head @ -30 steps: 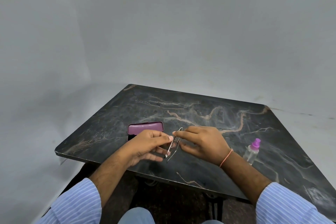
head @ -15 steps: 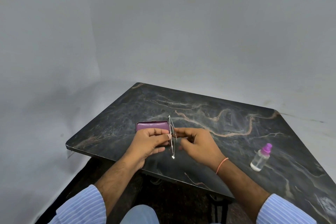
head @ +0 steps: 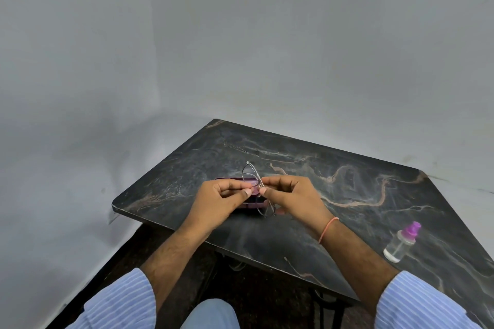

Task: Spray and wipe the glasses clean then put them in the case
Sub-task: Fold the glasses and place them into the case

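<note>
1. The glasses [head: 254, 181], thin wire frame with clear lenses, are standing on edge between both hands above the tabletop [head: 347, 184].
2. The left hand [head: 222, 200] and the right hand [head: 294, 197] are each pinching the frame in a fingertip grip.
3. The purple case [head: 251, 204] is lying directly beneath, largely hidden by the hands.
4. The clear spray bottle [head: 401, 242], purple-capped, is standing well apart to the right on dark veined marble.

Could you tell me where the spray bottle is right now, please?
In the head view, the spray bottle stands on the dark table near its right edge, just right of the right forearm and apart from both hands.
</note>
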Tool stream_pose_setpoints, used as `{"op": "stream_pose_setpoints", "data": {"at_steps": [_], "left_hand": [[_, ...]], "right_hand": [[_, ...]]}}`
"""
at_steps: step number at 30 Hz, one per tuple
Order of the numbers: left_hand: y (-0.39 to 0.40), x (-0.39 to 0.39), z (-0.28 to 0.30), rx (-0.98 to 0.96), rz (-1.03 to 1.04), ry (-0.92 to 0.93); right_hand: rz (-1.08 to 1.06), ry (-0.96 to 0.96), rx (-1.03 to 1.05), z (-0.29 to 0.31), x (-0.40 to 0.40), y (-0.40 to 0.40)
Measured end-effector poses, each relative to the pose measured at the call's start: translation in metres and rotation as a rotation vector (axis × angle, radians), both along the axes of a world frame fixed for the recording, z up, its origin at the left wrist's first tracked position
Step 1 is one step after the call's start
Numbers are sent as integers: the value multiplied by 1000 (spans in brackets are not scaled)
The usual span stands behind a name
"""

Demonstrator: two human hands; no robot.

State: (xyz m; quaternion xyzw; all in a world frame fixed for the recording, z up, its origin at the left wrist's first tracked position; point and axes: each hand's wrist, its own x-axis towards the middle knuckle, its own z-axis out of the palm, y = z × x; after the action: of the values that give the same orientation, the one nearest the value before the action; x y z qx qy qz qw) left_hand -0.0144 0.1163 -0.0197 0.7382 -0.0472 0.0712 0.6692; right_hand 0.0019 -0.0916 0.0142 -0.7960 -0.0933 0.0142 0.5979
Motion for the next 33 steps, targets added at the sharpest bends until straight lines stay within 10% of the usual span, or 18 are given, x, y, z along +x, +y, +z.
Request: {"op": "stream_pose_setpoints", "data": {"at_steps": [10,33], "left_hand": [[59,45,-45,760,13,159],[59,61,-63,705,24,-45]], "right_hand": [[57,130,-156,9,42,-13],[223,-159,-673,-31,75,30]]}}
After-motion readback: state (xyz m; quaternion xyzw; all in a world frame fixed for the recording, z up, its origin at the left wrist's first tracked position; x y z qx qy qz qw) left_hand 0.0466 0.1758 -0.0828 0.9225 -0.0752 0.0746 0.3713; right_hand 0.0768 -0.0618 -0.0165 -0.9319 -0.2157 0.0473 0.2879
